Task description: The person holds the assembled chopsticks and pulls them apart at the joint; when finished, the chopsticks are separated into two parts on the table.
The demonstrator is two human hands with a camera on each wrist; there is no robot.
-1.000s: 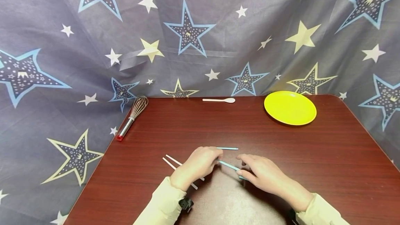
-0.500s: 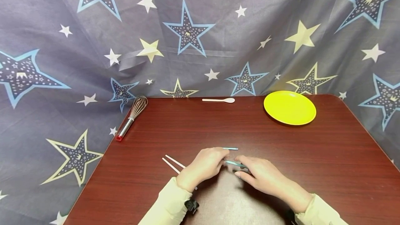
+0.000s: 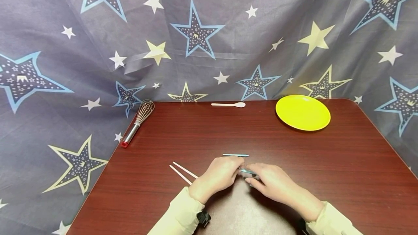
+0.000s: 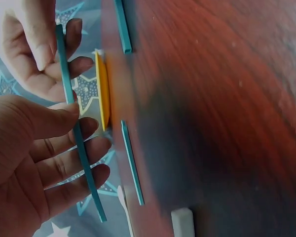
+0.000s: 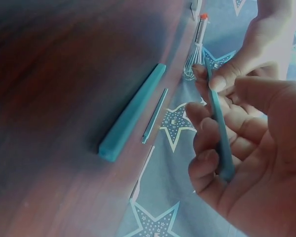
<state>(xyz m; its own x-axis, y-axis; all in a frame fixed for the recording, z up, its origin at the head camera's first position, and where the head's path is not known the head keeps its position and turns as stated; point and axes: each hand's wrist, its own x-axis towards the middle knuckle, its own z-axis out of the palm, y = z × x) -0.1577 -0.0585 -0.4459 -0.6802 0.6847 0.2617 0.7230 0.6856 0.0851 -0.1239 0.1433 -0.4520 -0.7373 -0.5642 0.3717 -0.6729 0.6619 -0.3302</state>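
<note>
My left hand (image 3: 219, 173) pinches a teal chopstick (image 4: 65, 69) between thumb and index finger, its other fingers spread behind. The right hand (image 3: 277, 181) faces it, fingers loosely bent. The chopstick's far end lies across these fingers, while the right thumb stands off it. A second teal chopstick (image 3: 236, 155) lies on the table just beyond the left hand. A third teal chopstick (image 5: 133, 116) lies nearer, hidden under the right hand in the head view. Two white chopsticks (image 3: 180, 174) lie left of the left wrist, partly covered by the arm.
On the brown table (image 3: 183, 130), a whisk (image 3: 138, 122) with a red-ended handle lies along the left edge. A white spoon (image 3: 228, 104) lies at the back edge, and a yellow plate (image 3: 303, 112) sits at the back right. Behind hangs a star-patterned cloth (image 3: 209, 71).
My left hand has moved right with the chopstick, sliding its end between the right hand's fingers. The farther teal chopstick has come into fuller view. The right hand has barely moved.
</note>
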